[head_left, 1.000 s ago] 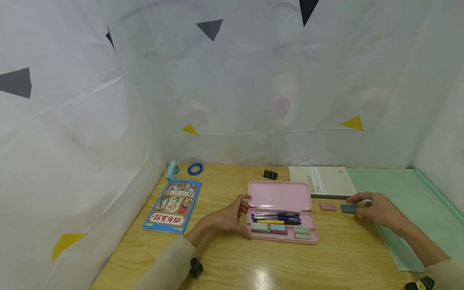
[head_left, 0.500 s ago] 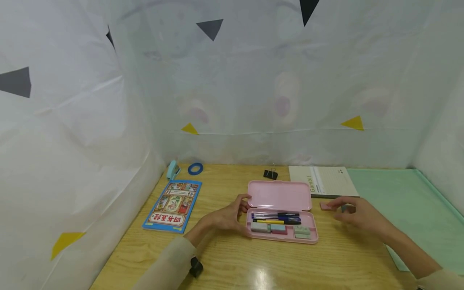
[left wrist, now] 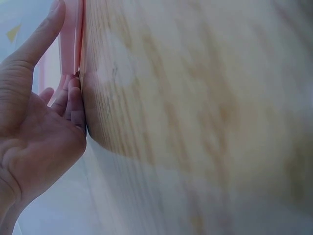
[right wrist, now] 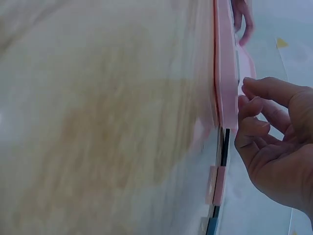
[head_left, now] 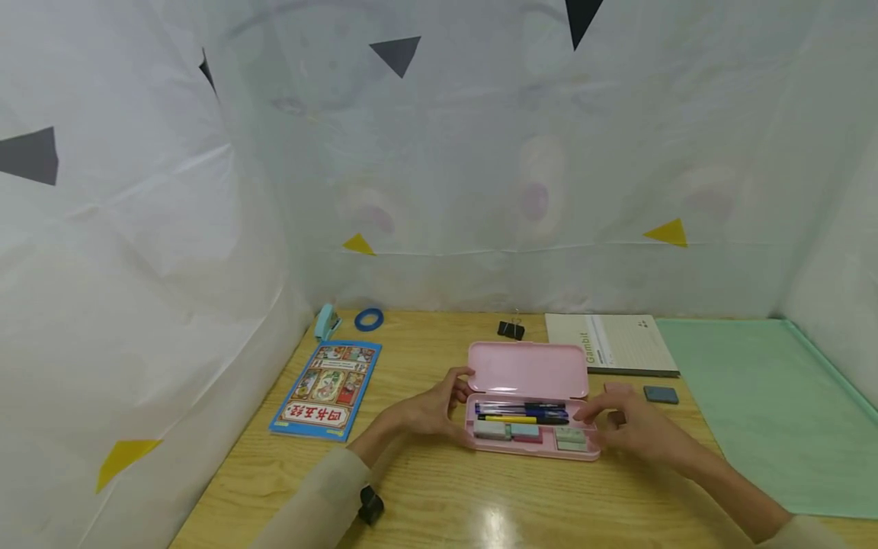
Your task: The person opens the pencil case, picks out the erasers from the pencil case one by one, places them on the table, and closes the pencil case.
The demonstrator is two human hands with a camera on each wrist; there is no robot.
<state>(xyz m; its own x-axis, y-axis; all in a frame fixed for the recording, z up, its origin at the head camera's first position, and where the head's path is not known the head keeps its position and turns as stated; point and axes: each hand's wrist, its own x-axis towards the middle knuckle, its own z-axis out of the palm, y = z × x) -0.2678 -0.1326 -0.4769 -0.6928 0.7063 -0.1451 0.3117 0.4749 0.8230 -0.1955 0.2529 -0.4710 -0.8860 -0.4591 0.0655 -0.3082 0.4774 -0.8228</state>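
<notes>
An open pink pencil case [head_left: 528,370] lies on the wooden table with its lid folded back. Inside are several pens [head_left: 521,410], a grey-white eraser [head_left: 490,430], a blue-and-pink eraser [head_left: 526,432] and green erasers [head_left: 570,439]. My left hand [head_left: 432,412] holds the case's left end, thumb at the front and fingers behind. The right hand [head_left: 634,431] is at the case's right end, its fingers loosely curved; I see nothing between them in the right wrist view. Beyond it lie a pink eraser [head_left: 619,387], partly covered by the hand, and a dark blue eraser [head_left: 661,394].
A notebook [head_left: 617,343] and a binder clip [head_left: 511,330] lie behind the case. A green translucent mat [head_left: 761,427] covers the table's right side. On the left are a blue-edged booklet [head_left: 328,390], a stapler [head_left: 327,322] and a blue tape roll [head_left: 369,319].
My right hand has moved left from the dark blue eraser, past the pink one, to the case's right end. Both erasers stay on the table. The left hand stays put.
</notes>
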